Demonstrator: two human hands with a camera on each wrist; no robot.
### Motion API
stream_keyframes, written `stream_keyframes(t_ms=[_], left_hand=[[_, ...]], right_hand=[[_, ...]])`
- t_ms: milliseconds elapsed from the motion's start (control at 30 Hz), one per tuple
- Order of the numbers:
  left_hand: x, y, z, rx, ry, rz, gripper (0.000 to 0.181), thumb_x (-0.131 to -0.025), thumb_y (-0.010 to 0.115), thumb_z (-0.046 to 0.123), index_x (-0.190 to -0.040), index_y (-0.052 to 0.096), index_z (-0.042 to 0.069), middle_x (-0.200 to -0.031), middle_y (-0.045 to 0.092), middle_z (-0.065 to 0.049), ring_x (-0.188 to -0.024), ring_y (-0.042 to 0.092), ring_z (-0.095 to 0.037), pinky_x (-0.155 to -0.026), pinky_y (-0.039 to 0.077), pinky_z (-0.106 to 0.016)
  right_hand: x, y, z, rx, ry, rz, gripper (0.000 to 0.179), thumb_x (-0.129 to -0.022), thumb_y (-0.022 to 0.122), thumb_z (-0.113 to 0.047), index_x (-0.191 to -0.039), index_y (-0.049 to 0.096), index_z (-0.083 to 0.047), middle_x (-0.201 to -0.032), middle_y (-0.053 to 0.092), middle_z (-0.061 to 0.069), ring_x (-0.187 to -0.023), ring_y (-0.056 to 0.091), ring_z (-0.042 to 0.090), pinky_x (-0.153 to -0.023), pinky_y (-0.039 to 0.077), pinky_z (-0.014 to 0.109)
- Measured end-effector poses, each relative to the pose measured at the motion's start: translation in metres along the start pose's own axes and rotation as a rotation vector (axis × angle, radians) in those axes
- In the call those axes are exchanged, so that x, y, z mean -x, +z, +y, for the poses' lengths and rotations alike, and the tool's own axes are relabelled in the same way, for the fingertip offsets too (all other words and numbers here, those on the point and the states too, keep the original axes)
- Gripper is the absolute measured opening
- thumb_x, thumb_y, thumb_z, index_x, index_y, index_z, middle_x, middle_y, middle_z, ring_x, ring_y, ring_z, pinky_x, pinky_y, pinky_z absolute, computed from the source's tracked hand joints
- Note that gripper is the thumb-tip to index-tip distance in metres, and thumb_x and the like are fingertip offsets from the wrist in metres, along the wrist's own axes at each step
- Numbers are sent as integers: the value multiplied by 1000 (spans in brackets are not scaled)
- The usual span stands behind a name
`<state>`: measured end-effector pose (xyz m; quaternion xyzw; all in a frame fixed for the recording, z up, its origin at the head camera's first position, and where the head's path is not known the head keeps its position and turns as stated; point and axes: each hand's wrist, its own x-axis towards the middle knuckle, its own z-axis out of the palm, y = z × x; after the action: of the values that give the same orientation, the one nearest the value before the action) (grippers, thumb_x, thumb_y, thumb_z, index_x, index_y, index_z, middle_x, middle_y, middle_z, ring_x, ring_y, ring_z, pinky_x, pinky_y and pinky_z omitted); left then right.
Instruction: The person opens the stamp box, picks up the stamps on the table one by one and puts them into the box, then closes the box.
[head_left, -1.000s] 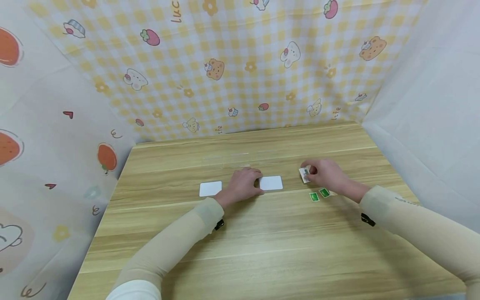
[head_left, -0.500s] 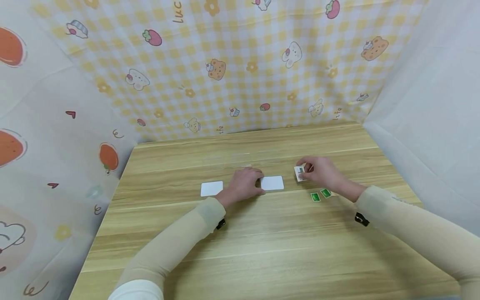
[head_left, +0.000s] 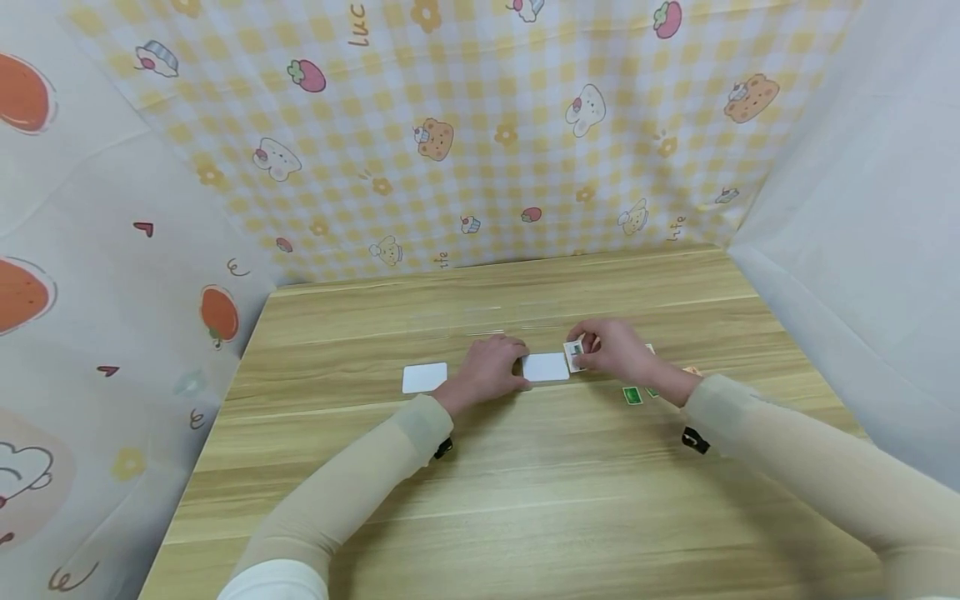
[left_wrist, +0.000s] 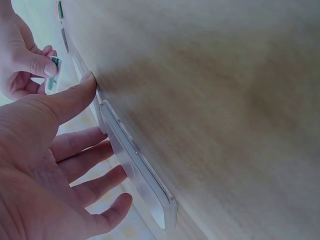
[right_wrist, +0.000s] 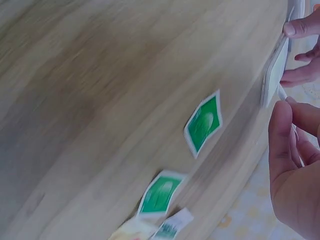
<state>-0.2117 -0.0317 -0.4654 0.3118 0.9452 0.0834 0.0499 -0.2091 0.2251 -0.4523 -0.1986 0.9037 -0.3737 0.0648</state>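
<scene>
In the head view my left hand [head_left: 486, 368] spans the left end of a white card [head_left: 546, 367], thumb on its near edge and fingertips on its far edge. The left wrist view shows another white card in a clear case [left_wrist: 140, 170] beneath the fingers. My right hand [head_left: 621, 348] pinches a small white-bordered stamp [head_left: 574, 356] between thumb and fingertips, by the right end of the gripped card. Whether the stamp touches the card I cannot tell. Green stamps [right_wrist: 204, 122] lie on the table to the right, partly hidden by the right hand in the head view.
Another white card [head_left: 424, 377] lies left of the left hand. Faint clear plastic pieces [head_left: 540, 313] lie behind the cards. An orange-toned stamp [head_left: 692, 370] and a pale one with a green picture [right_wrist: 175, 224] lie by the right wrist. Patterned cloth [head_left: 480, 150] hangs behind the table.
The right hand has carried the stamp leftward to the right end of the gripped white card. The left hand has stayed in place.
</scene>
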Motion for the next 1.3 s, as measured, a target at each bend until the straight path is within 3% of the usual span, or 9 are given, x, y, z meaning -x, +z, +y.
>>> stream_keyframes(t_ms=[133, 300, 667, 1100, 1300], left_hand=[[0, 0, 0, -1, -2, 1, 54, -85, 78, 49, -127, 69, 16, -128, 66, 3, -108, 58, -19, -81, 51, -41], [-1, 0, 0, 1, 6, 1, 54, -85, 79, 49, -126, 69, 16, -125, 67, 3, -103, 57, -17, -79, 50, -39], [-1, 0, -1, -1, 2, -10, 54, -86, 78, 49, -127, 69, 15, -127, 66, 2, -106, 57, -17, -80, 51, -37], [0, 0, 0, -8, 1, -15, 54, -86, 77, 49, -127, 69, 15, -127, 66, 2, -109, 57, -19, -83, 51, -36], [0, 0, 0, -9, -1, -13, 54, -86, 78, 48, -127, 68, 14, -127, 66, 2, -110, 58, -19, -86, 51, -36]], right_hand=[[-5, 10, -3, -20, 12, -1, 26, -84, 83, -7, -107, 71, -9, -78, 62, 3, -65, 61, 17, -53, 51, 30], [-10, 20, -6, -15, 39, -21, 27, -84, 82, -8, -109, 70, -9, -78, 62, 3, -62, 60, 17, -52, 50, 30], [-16, 30, -8, 126, 47, -37, 29, -85, 83, -18, -110, 70, -11, -73, 60, -1, -59, 52, 15, -53, 44, 30], [-20, 38, -7, 40, 102, 11, 27, -83, 85, -19, -105, 72, -9, -68, 62, 1, -51, 55, 16, -48, 43, 29], [-20, 40, -9, 63, 84, 32, 28, -81, 86, -20, -103, 73, -9, -68, 61, 0, -54, 52, 15, -49, 40, 28]])
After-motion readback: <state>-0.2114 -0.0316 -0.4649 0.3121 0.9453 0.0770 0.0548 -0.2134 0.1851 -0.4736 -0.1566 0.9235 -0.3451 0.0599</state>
